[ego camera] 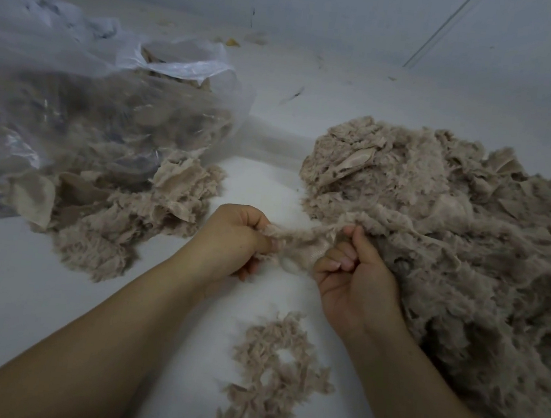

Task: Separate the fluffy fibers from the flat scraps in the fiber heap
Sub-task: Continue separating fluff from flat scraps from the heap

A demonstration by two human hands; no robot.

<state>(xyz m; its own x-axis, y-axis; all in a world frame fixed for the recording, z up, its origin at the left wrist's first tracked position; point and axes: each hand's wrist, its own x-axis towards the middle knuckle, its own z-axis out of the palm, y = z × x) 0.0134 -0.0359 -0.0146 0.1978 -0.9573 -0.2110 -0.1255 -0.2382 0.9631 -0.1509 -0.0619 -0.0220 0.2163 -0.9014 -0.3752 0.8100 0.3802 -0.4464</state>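
A big heap of beige fluffy fibers mixed with flat scraps (453,229) lies on the right of the white surface. My left hand (233,235) and my right hand (355,276) both grip one beige piece (300,246) stretched between them at the heap's near-left edge. The piece shows fluffy strands on top and a flat, sheer patch below. A smaller pile of flat scraps and fluff (121,222) spills out to the left. A thin trail of loose fluffy fibers (275,380) lies between my forearms.
A large clear plastic bag (85,84) holding more beige material lies at the left, its mouth facing the smaller pile. Small bits of debris (233,42) dot the white surface (276,130) near the far wall.
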